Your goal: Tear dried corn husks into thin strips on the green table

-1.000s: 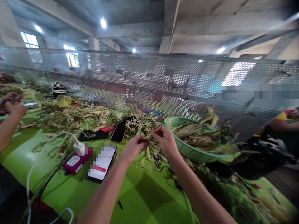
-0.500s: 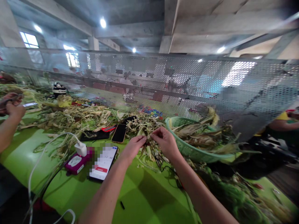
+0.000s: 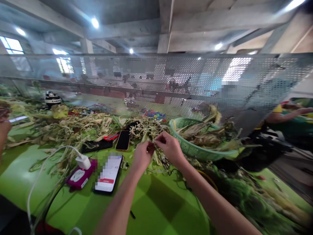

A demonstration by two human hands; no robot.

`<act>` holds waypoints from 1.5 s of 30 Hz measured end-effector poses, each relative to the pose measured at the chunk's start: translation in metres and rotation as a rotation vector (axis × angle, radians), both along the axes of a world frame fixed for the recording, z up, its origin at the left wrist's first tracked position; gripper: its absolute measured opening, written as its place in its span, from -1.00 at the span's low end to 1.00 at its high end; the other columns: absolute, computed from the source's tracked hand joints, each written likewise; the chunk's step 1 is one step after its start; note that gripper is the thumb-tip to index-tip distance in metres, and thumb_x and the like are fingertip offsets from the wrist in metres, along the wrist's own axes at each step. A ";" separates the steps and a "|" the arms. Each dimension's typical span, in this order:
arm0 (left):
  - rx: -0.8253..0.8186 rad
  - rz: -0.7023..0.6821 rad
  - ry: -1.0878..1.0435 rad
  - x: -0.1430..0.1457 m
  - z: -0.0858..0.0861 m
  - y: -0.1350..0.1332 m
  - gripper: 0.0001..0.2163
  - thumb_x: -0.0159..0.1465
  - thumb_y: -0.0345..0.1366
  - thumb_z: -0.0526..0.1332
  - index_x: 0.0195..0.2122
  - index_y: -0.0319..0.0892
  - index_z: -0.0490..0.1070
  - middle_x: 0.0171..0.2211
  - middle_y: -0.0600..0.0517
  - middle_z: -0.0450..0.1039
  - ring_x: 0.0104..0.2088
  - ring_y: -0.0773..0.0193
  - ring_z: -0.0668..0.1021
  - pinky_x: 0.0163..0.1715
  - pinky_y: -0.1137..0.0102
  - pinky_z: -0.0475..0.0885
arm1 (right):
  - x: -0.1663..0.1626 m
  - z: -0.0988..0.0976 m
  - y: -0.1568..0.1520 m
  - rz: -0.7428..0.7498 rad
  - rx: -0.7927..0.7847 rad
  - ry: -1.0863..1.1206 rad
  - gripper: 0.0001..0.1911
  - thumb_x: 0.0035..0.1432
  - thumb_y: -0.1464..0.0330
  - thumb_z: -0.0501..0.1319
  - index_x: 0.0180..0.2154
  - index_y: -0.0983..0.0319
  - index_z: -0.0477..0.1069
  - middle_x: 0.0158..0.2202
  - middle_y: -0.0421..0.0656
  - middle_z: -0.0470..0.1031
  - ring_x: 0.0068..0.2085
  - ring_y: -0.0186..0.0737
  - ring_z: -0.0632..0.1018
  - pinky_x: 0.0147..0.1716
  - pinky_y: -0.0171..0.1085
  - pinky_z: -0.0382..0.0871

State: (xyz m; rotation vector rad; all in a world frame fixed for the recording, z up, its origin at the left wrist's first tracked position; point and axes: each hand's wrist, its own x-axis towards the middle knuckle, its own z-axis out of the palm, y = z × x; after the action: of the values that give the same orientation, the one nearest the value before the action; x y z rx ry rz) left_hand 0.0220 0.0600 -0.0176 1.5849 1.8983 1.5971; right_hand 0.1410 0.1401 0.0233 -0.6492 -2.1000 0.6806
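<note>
My left hand (image 3: 141,157) and my right hand (image 3: 170,148) meet above the green table (image 3: 149,202), fingertips almost touching. Both are closed in a pinch, and whatever lies between the fingers is too small to make out. Just beyond and beneath them spreads a heap of dry corn husk strips (image 3: 144,130). A light green plastic basket (image 3: 193,150) with long withered husks (image 3: 200,133) stands close to the right hand. Thin dark wires (image 3: 166,164) lie on the table below that hand.
Left of my hands are a lit phone (image 3: 107,176), a dark phone (image 3: 122,140) and a purple power block (image 3: 79,178) with a white charger (image 3: 83,161). A perforated metal screen (image 3: 137,78) runs behind. Other people's arms show at the left edge (image 3: 3,130) and far right (image 3: 290,114).
The view has turned slightly right, so the surroundings sit further left. My left fingers are more curled than before, while both hands stay together over the husks.
</note>
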 end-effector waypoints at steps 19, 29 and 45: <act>0.114 -0.184 -0.995 -0.006 0.013 -0.002 -0.70 -0.18 -0.19 0.43 -0.48 -0.23 0.46 -0.50 0.07 0.49 -0.46 0.38 0.47 -0.32 0.46 0.34 | 0.012 0.007 -0.013 0.112 -0.394 0.121 -0.67 0.00 0.18 0.27 -0.27 0.29 0.44 -0.39 -0.19 0.48 -0.36 -0.30 0.45 -0.32 -0.31 0.33; 0.082 -0.270 -1.047 0.002 0.014 -0.006 -0.71 -0.16 -0.18 0.42 -0.46 -0.23 0.49 -0.53 0.12 0.44 -0.52 0.46 0.39 -0.47 0.53 0.25 | 0.011 -0.027 -0.044 -0.050 -0.253 0.078 -0.81 0.01 0.29 0.23 -0.31 0.26 0.43 -0.44 -0.21 0.48 -0.41 -0.28 0.45 -0.39 -0.33 0.31; -0.004 -0.443 -1.287 0.007 0.010 -0.006 -0.77 -0.13 -0.34 0.43 -0.44 -0.23 0.45 -0.55 0.12 0.43 -0.57 0.49 0.41 -0.49 0.53 0.32 | 0.031 -0.030 -0.043 -0.022 -0.228 0.142 -0.76 0.01 0.25 0.24 -0.28 0.26 0.45 -0.44 -0.21 0.46 -0.40 -0.28 0.44 -0.37 -0.31 0.32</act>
State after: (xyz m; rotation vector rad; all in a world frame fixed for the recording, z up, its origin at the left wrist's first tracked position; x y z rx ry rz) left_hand 0.0294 0.0544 -0.0078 0.5320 0.7775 1.6828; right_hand 0.1724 0.0970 -0.0071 -0.7255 -1.8987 0.9356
